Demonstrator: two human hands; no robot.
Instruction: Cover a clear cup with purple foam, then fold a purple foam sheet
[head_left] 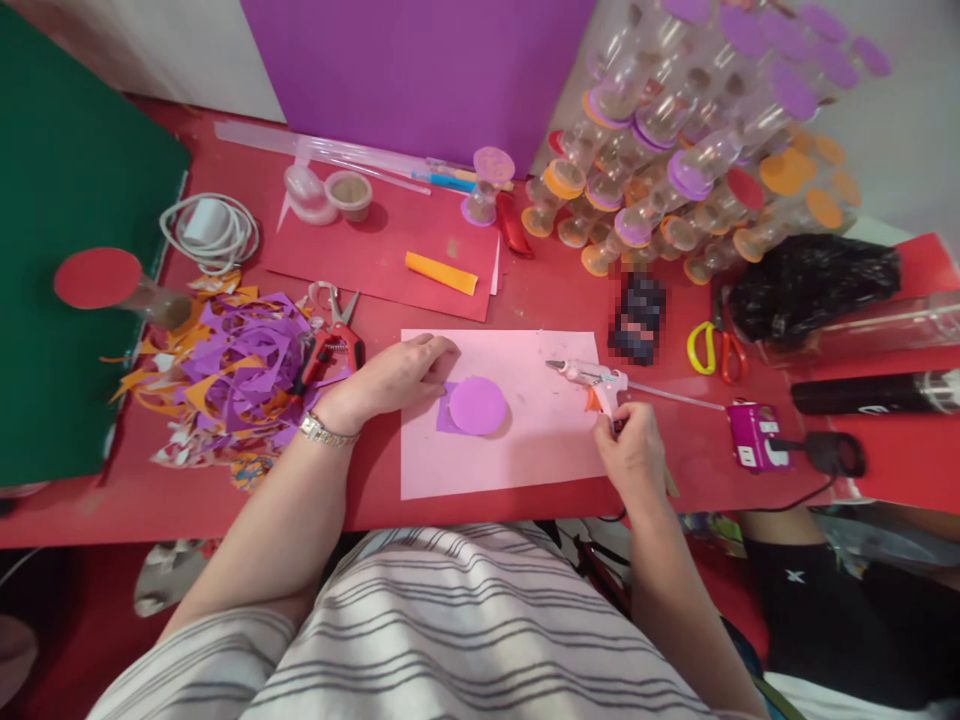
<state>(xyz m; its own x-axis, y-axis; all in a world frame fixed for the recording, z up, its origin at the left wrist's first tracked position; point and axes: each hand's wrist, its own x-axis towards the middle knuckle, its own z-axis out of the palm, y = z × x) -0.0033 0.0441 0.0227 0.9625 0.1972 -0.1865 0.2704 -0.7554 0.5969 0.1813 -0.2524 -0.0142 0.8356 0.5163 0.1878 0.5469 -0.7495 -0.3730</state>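
My left hand [411,378] rests on the left side of a pink sheet [525,460], fingers stretched out and thumb close to a purple square piece [450,420]. A round purple disc [478,405] covers much of that square; whatever lies beneath the disc is hidden. At the sheet's right edge, my right hand [634,450] is closed around the handle of a pale hot glue gun [592,376]. Its nozzle points left, toward the disc but apart from it. A thin cord-like line [675,395] runs right from the gun's back end.
Purple and orange scraps [247,350] pile up at left beside red-handled snips [341,335]. Hourglass-shaped clear pieces [660,200] are stacked at back right. Scissors [712,350], a purple power adapter [754,437] and a black bag [817,280] lie at right. An orange strip [441,273] lies behind.
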